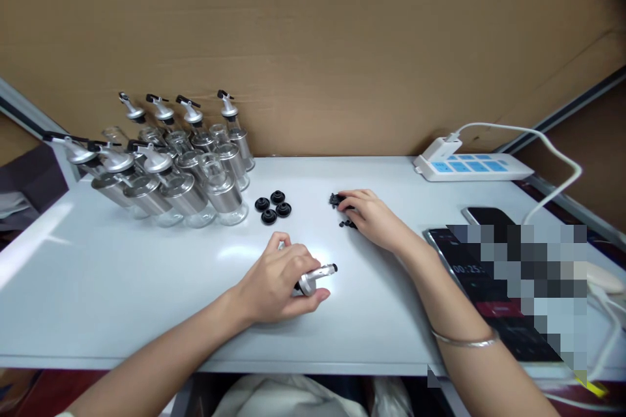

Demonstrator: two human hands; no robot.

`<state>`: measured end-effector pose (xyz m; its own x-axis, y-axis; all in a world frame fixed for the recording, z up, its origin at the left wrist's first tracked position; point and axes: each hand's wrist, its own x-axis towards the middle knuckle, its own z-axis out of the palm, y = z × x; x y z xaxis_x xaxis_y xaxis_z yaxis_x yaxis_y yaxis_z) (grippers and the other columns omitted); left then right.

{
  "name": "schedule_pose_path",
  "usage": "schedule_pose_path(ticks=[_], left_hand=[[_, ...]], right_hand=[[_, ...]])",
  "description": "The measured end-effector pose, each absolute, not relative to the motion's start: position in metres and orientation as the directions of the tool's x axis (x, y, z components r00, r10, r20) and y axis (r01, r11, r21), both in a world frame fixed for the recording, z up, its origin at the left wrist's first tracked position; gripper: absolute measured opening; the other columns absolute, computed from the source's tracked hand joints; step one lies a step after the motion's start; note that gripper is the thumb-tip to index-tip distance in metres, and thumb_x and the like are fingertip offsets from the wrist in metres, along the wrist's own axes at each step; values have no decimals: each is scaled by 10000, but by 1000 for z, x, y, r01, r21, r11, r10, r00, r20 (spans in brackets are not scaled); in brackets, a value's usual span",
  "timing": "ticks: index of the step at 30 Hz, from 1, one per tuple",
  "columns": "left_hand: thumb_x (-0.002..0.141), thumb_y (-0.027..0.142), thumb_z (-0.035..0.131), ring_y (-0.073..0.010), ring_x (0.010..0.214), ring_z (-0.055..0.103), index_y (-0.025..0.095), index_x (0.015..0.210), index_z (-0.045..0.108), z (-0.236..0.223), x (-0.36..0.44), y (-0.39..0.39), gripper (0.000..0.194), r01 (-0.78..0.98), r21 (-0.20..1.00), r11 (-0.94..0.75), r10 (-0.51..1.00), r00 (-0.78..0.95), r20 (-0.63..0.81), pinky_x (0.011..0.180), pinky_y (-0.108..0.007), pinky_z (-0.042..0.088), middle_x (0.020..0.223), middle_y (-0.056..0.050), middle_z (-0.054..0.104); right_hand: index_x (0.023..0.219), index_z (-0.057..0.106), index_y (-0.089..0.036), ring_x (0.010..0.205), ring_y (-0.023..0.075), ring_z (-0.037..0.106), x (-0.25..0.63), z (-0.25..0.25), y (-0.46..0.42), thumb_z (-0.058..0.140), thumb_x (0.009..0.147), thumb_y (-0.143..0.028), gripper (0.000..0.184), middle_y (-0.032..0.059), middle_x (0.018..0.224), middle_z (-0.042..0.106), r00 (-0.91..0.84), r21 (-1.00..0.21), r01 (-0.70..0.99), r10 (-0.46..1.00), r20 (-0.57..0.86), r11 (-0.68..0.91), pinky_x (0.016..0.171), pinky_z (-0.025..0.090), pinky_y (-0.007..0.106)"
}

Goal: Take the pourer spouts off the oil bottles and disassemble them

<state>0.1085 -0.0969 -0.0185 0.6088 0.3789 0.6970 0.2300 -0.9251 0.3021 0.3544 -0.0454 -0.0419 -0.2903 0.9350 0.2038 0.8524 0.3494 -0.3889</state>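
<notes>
My left hand [281,277] is closed around a silver pourer cap [315,275] with a black tip, held just above the white table [147,287] near its middle. My right hand [374,216] rests on the table further back, fingers curled over a small heap of black plastic parts [340,203]; its fingertips pinch at them. Several black round gaskets [272,206] lie in a cluster between the hands and the bottles.
Several glass bottles with steel sleeves and pourer tops [180,169] stand at the back left. A white and blue power strip [472,166] with a cable sits back right. A phone [489,216] and a dark tablet [489,287] lie at the right. Cardboard walls the back.
</notes>
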Motion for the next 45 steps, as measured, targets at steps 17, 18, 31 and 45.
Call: schedule_pose_path(ticks=[17, 18, 31, 45], left_hand=[[888, 262, 472, -118, 594, 552, 179, 995, 405, -18, 108, -97, 151, 222, 284, -933, 360, 621, 696, 710, -320, 375, 734, -13, 652], [886, 261, 472, -118, 589, 548, 182, 996, 404, -17, 108, -97, 151, 221, 284, -933, 359, 625, 693, 711, -319, 377, 727, -7, 649], [892, 278, 451, -109, 552, 520, 178, 936, 421, -16, 108, -97, 113, 240, 235, -942, 336, 653, 678, 690, -297, 385, 653, 17, 600], [942, 357, 403, -113, 579, 545, 174, 982, 407, -19, 106, -93, 187, 313, 329, -891, 454, 634, 626, 752, -333, 373, 709, 7, 616]], right_hand=[[957, 639, -208, 1248, 286, 454, 353, -49, -42, 409, 868, -175, 248, 123, 1293, 561, -242, -395, 869, 952, 186, 298, 957, 418, 506], [958, 638, -209, 1256, 285, 450, 353, -49, -42, 411, 866, -170, 248, 121, 1300, 558, -238, -394, 871, 953, 188, 295, 961, 417, 507], [924, 639, -197, 1290, 249, 445, 356, -56, -40, 339, 845, -47, 344, 106, 1261, 604, -236, -484, 817, 948, 215, 313, 1020, 405, 464], [818, 659, -187, 690, 149, 580, 320, 22, -86, 606, 805, -331, 153, 30, 785, 673, -425, -905, 348, 901, 81, 246, 632, 448, 275]])
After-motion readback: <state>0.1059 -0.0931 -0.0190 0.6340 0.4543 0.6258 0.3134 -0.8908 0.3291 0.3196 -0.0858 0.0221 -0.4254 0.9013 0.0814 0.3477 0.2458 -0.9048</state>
